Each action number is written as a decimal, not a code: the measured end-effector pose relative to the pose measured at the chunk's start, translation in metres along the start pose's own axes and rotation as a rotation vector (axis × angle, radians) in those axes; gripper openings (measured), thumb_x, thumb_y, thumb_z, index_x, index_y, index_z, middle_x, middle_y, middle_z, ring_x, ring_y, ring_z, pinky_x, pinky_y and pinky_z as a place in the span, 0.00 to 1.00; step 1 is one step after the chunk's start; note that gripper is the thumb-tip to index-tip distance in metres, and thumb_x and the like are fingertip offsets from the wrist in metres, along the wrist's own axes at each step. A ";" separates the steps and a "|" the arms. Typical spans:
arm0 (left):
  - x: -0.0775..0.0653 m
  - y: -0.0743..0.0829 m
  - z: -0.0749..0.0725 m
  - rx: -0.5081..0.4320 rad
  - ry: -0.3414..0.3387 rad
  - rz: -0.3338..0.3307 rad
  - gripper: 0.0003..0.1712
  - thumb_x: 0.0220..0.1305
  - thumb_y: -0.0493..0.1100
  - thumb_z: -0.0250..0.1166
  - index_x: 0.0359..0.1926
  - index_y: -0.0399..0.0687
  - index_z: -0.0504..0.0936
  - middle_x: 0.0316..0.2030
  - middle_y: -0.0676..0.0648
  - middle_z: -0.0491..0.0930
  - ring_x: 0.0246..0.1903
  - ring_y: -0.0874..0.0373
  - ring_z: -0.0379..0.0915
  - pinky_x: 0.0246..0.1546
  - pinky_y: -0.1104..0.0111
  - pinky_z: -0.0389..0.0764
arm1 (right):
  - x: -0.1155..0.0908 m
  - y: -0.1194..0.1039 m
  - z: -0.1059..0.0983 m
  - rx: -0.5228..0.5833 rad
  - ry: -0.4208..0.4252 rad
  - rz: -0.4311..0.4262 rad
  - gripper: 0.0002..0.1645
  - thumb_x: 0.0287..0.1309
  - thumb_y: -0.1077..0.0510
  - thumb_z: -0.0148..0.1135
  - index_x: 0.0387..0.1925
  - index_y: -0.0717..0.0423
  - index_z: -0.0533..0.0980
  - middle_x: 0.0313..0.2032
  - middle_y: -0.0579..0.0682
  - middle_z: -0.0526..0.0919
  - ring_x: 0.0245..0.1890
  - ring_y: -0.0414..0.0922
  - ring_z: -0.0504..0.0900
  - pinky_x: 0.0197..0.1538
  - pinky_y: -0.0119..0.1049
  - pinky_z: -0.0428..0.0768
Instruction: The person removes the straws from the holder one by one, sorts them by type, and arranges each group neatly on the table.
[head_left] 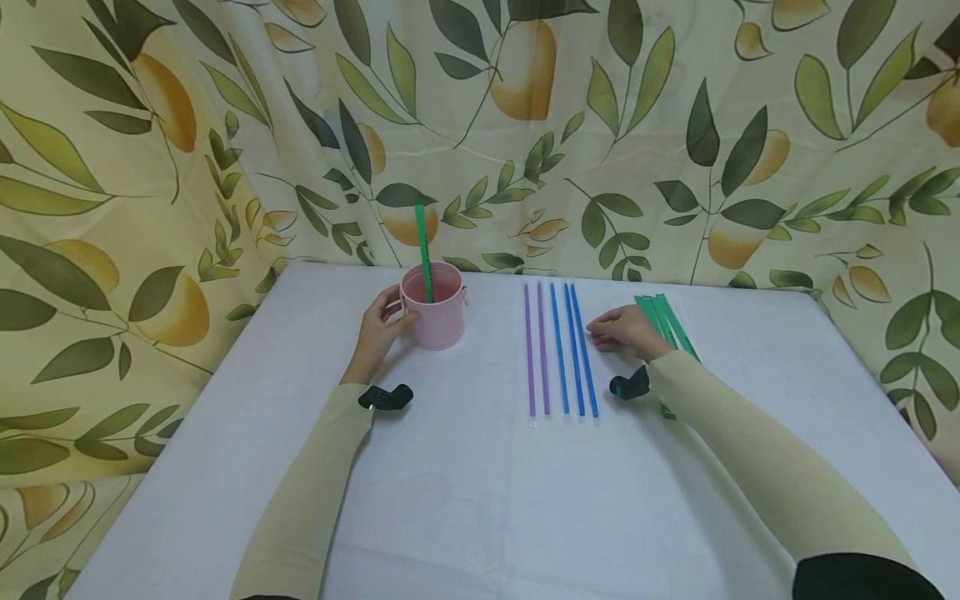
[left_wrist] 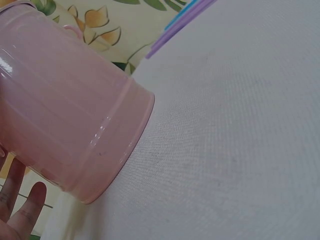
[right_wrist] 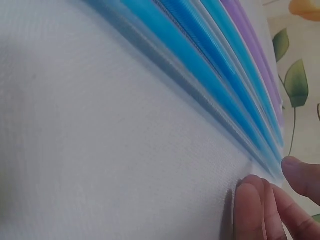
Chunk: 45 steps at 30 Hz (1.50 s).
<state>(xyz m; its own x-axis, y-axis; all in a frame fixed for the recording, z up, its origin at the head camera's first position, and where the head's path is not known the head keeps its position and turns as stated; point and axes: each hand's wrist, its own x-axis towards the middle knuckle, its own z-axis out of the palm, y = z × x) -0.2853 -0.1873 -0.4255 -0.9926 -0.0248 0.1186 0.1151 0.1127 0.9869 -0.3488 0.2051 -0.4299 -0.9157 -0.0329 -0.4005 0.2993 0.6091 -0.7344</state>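
Observation:
My left hand [head_left: 381, 329] grips the near left side of an upright pink bucket [head_left: 437, 327], thumb at the front. In the left wrist view the bucket [left_wrist: 75, 100] hides part of that hand. A green straw-like stick [head_left: 423, 250] stands inside the bucket. My right hand [head_left: 630, 327] rests low over the table, just right of the blue straws [head_left: 584, 350]. The right wrist view shows its thumb and fingers [right_wrist: 250, 210] apart, near the ends of the clear-wrapped blue straws [right_wrist: 200, 65], holding nothing. Two purple straws [head_left: 543, 350] lie left of the blue ones.
Several green straw-like strips [head_left: 678, 325] lie on the table to the right, partly hidden by my right hand and sleeve. A white cloth covers the table [head_left: 450, 467]. A leaf-and-fruit patterned curtain [head_left: 465, 100] hangs behind its back edge.

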 end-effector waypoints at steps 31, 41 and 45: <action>-0.001 0.002 0.000 -0.001 0.000 -0.024 0.37 0.59 0.39 0.65 0.68 0.41 0.61 0.66 0.39 0.62 0.65 0.46 0.59 0.67 0.58 0.66 | -0.020 -0.061 -0.006 0.238 0.050 -0.384 0.28 0.63 0.52 0.57 0.61 0.61 0.67 0.57 0.64 0.75 0.40 0.37 0.84 0.54 0.43 0.79; 0.003 -0.003 -0.001 -0.001 0.003 -0.030 0.37 0.60 0.38 0.64 0.68 0.41 0.60 0.66 0.39 0.62 0.66 0.45 0.58 0.68 0.57 0.65 | -0.018 -0.114 0.011 0.376 0.011 -0.477 0.28 0.61 0.56 0.59 0.60 0.63 0.66 0.45 0.50 0.81 0.36 0.35 0.84 0.51 0.37 0.82; 0.011 -0.017 -0.002 -0.018 0.009 -0.025 0.37 0.59 0.39 0.65 0.68 0.44 0.61 0.66 0.40 0.62 0.66 0.46 0.58 0.68 0.57 0.65 | -0.018 -0.136 0.021 0.393 -0.030 -0.488 0.29 0.61 0.57 0.59 0.62 0.62 0.65 0.46 0.52 0.80 0.39 0.38 0.84 0.58 0.44 0.78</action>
<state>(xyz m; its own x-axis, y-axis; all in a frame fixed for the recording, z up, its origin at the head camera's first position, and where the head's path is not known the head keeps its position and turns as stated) -0.2978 -0.1916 -0.4407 -0.9948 -0.0366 0.0948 0.0911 0.0936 0.9914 -0.3674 0.1064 -0.3346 -0.9654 -0.2599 0.0208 -0.0700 0.1817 -0.9808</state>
